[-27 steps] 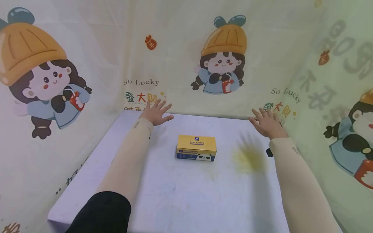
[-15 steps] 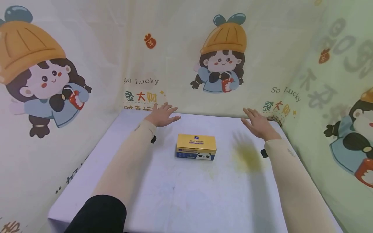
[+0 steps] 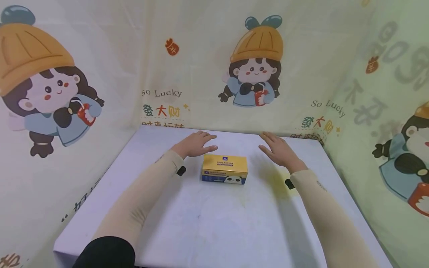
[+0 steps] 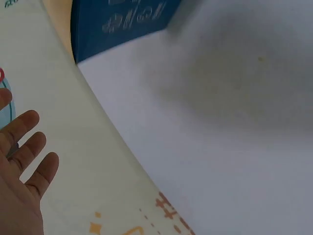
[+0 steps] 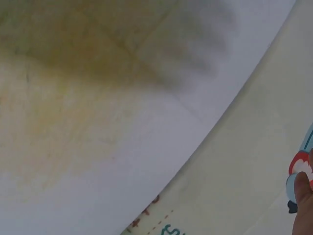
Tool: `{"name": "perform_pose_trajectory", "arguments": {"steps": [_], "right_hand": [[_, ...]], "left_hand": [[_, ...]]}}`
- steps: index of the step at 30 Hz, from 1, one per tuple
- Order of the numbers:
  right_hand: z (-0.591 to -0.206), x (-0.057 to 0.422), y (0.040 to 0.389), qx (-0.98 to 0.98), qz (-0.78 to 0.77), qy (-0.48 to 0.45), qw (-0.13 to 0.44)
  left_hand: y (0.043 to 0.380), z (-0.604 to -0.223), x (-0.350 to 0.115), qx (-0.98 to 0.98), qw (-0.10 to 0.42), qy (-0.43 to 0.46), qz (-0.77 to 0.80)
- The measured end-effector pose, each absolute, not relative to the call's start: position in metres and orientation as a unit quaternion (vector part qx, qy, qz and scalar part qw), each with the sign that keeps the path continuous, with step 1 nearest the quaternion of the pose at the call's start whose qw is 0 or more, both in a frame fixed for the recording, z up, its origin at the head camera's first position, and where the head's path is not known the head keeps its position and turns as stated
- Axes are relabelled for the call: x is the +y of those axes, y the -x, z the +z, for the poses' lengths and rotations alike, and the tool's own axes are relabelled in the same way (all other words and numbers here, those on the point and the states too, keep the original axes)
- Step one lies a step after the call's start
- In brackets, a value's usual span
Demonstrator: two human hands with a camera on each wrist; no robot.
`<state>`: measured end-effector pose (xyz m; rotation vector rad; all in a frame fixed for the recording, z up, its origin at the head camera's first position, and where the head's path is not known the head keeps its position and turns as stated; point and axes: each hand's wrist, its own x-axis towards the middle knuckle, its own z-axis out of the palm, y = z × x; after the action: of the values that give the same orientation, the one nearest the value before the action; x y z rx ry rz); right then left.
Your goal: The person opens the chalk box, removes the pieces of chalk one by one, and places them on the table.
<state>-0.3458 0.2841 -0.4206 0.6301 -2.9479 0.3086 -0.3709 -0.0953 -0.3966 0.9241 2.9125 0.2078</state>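
A small carton [image 3: 225,169], yellow on top and blue along its lower front with a panda face, sits near the middle of the white table. Just behind its left corner, my left hand [image 3: 196,144] hovers with fingers extended and thumb toward the box. Off to the right of the carton, my right hand [image 3: 279,150] hangs over the table, fingers straight and pointing inward. Both hands hold nothing. In the left wrist view, the carton's dark blue side [image 4: 122,22] shows at the top, and spread fingers [image 4: 44,171] at the left edge.
The white-covered table [image 3: 214,227] meets a cartoon-printed cloth backdrop [image 3: 201,74] behind and at both sides. A yellow stain [image 3: 279,186] marks the cover right of the carton, under the right forearm. Black bands [image 3: 181,171] sit at the wrists.
Both hands have moved inward and lower, from wide apart near the back of the table to either side of the carton. The carton stays where it was.
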Motion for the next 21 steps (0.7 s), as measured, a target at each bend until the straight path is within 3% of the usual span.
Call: {"name": "perform_pose_trajectory", "arguments": {"steps": [21], "right_hand": [[-0.477,0.238,0.311,-0.951,0.141,-0.275,0.026]], "left_hand": [[0.351,-0.449,-0.081,0.934,0.077,-0.337,0.086]]}}
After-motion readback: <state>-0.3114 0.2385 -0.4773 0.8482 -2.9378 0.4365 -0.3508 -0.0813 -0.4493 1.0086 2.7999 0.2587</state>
